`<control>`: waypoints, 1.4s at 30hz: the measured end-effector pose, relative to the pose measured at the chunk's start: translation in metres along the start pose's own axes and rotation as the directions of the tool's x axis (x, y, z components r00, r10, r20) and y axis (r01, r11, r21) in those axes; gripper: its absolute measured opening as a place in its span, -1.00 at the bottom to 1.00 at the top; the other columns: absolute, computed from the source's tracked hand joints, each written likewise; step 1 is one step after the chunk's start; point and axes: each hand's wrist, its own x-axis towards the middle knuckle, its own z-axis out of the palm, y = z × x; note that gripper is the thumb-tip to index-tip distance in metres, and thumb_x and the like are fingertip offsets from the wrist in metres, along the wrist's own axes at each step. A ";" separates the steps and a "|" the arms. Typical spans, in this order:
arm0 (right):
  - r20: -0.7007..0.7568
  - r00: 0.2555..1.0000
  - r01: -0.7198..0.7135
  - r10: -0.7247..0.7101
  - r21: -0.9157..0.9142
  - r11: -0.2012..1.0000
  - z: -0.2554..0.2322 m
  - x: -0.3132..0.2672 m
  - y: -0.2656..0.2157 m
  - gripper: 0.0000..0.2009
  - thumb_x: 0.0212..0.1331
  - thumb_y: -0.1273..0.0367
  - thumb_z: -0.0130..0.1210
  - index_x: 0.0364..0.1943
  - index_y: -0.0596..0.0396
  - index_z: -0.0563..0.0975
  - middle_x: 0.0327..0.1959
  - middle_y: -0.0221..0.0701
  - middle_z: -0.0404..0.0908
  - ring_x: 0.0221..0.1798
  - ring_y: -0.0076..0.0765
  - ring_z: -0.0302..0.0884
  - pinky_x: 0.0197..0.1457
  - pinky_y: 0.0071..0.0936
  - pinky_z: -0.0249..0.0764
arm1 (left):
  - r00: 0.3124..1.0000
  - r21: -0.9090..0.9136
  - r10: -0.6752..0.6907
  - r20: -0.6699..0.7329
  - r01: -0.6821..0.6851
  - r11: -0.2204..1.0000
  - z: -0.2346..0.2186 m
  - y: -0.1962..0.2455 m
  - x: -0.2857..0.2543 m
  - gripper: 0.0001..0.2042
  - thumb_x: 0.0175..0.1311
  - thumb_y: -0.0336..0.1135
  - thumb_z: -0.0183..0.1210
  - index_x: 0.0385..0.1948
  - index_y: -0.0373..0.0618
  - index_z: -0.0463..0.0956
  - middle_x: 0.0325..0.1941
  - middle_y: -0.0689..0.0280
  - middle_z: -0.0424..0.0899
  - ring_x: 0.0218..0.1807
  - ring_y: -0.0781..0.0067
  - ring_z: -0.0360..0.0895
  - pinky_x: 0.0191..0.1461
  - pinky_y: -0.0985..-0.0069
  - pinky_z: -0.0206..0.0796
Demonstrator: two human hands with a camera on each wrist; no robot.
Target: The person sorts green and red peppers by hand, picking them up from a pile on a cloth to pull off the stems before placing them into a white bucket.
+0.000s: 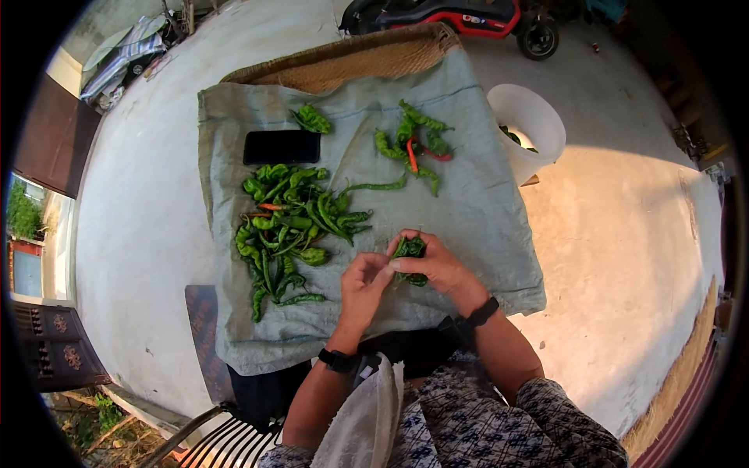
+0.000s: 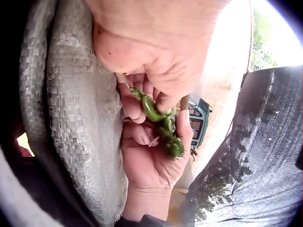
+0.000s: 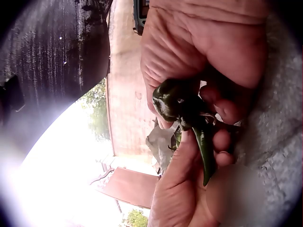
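Note:
Twisted green peppers [image 1: 409,257] are gathered in my right hand [image 1: 441,269], whose fingers and thumb curl round them above the cloth's near part. My left hand [image 1: 364,287] meets it from the left, its thumb and fingertips pinching at the same peppers. In the left wrist view a curled green pepper [image 2: 151,111] runs across the right palm, with the left fingers on it. The right wrist view shows a pointed green pepper [image 3: 203,153] lying between the left thumb and fingers. A large pile of green peppers [image 1: 285,230], with a few orange-red ones, lies to the left.
A grey woven cloth [image 1: 468,226] covers a wicker tray [image 1: 343,66]. On it lie a black phone [image 1: 282,147], a single green pepper [image 1: 314,118] and a small pile of peppers [image 1: 409,140]. A white bucket [image 1: 538,117] stands at right; a red scooter [image 1: 476,17] is beyond.

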 end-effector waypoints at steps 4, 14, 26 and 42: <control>-0.121 0.988 0.107 -0.100 0.055 0.993 -0.007 -0.001 -0.005 -0.77 0.24 0.43 0.48 -0.10 0.07 0.65 -0.20 -0.53 0.70 -0.12 -0.58 0.65 0.01 -0.54 0.56 | 0.998 -0.073 -0.067 0.020 0.068 0.995 0.004 0.018 -0.003 -0.81 0.66 -0.33 0.18 0.09 -0.25 0.54 -0.07 0.25 0.73 -0.14 0.44 0.73 -0.08 0.47 0.61; -0.395 0.631 0.502 -0.667 -0.448 0.740 -0.081 -0.023 -0.177 -0.77 0.31 0.47 0.46 -0.02 0.05 0.67 -0.19 -0.62 0.65 -0.16 -0.66 0.56 -0.06 -0.62 0.51 | 0.991 -0.104 -0.127 0.051 0.131 0.986 -0.003 0.014 -0.001 -0.72 0.74 -0.17 0.06 0.10 -0.23 0.53 -0.05 0.15 0.73 -0.14 0.33 0.74 -0.07 0.41 0.61; -0.662 0.511 -0.186 -0.549 -0.708 0.681 -0.262 0.009 -0.270 -0.32 0.19 0.05 0.52 0.30 0.16 0.57 0.13 -0.33 0.70 0.06 -0.36 0.66 0.07 -0.37 0.63 | 0.986 -0.142 -0.152 0.072 0.161 0.977 -0.004 0.011 0.001 -0.76 0.73 -0.22 0.08 0.12 -0.19 0.54 -0.03 0.18 0.75 -0.13 0.40 0.74 -0.04 0.43 0.61; -0.030 0.977 0.091 -0.211 -0.836 0.541 -0.022 -0.002 -0.074 -0.69 0.28 0.47 0.34 0.07 0.15 0.58 -0.14 -0.36 0.66 -0.21 -0.48 0.66 -0.11 -0.47 0.58 | 0.990 -0.072 -0.119 0.082 0.125 0.990 -0.006 0.009 -0.003 -0.84 0.67 -0.40 0.13 0.12 -0.21 0.54 -0.04 0.21 0.77 -0.10 0.43 0.74 -0.03 0.46 0.62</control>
